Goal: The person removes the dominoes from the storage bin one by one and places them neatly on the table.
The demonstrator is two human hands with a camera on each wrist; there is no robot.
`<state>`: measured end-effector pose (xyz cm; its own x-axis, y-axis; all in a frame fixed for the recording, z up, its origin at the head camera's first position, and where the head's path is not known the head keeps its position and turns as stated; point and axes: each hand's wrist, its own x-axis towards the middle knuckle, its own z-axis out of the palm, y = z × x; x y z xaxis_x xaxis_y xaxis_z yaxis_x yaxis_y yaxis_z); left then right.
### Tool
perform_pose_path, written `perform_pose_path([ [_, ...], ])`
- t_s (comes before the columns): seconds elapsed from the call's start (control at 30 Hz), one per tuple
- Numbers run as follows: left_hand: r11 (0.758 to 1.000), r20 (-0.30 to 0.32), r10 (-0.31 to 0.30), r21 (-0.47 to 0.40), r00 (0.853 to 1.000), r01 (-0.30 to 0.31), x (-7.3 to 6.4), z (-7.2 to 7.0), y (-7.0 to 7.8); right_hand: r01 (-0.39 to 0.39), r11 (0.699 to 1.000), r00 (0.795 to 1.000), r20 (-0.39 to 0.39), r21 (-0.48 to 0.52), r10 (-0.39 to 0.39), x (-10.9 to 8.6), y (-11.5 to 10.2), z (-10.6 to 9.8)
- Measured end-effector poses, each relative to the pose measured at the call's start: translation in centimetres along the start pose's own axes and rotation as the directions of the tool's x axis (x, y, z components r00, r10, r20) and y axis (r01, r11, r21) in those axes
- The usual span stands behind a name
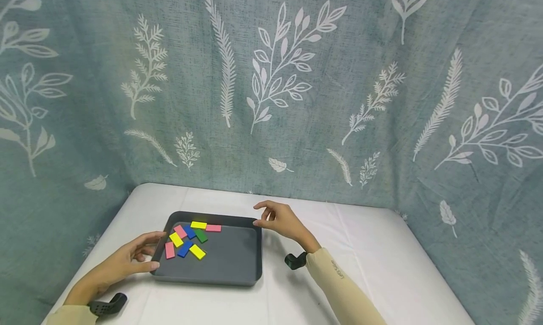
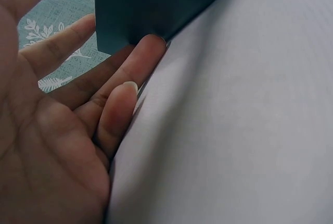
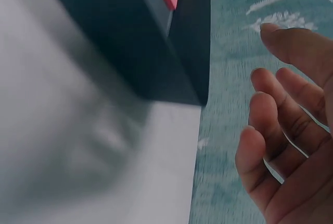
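Note:
A dark grey rectangular tray lies on the white-covered table. Several small flat rectangular blocks in pink, yellow, blue and green are spread over its left half and along its back wall. My left hand is at the tray's left side, its fingers spread. In the left wrist view, fingertips touch the outside of the tray wall. Near the back right corner hovers my right hand, fingers loosely bent and holding nothing. The right wrist view shows it apart from the tray.
White cloth covers the table around the tray. A green-blue curtain with white leaf prints hangs behind and at both sides of the table. Each wrist wears a black camera band.

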<state>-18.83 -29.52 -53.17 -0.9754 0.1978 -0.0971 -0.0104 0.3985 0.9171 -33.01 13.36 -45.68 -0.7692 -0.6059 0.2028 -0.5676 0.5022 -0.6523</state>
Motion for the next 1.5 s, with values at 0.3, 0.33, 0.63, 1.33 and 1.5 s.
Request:
perform_pose_path([
  [0.3,1.0,-0.003,-0.025,0.001,1.0,0.025,-0.1,0.1,-0.1,0.049,0.999,0.998,0.041,0.023,-0.05,2.1,-2.4,1.9],
  [0.33,1.0,-0.003,-0.022,0.005,1.0,0.022,-0.1,0.1,-0.1,0.053,0.998,0.997,0.047,0.025,-0.054,2.3,-2.6,2.2],
  [0.63,1.0,0.004,-0.023,0.0,1.0,0.023,-0.1,0.1,0.1,0.053,0.998,0.991,0.122,0.032,-0.056,4.1,-3.8,4.6],
  [1.33,1.0,0.002,-0.008,0.009,1.0,0.008,0.3,-0.6,0.2,0.07,0.997,0.959,0.278,-0.02,-0.062,7.6,-5.6,9.0],
  [1.5,1.0,0.007,0.005,-0.003,1.0,-0.005,0.5,-0.7,0.2,0.055,0.998,0.946,0.322,-0.042,-0.038,8.0,-5.0,9.9],
])
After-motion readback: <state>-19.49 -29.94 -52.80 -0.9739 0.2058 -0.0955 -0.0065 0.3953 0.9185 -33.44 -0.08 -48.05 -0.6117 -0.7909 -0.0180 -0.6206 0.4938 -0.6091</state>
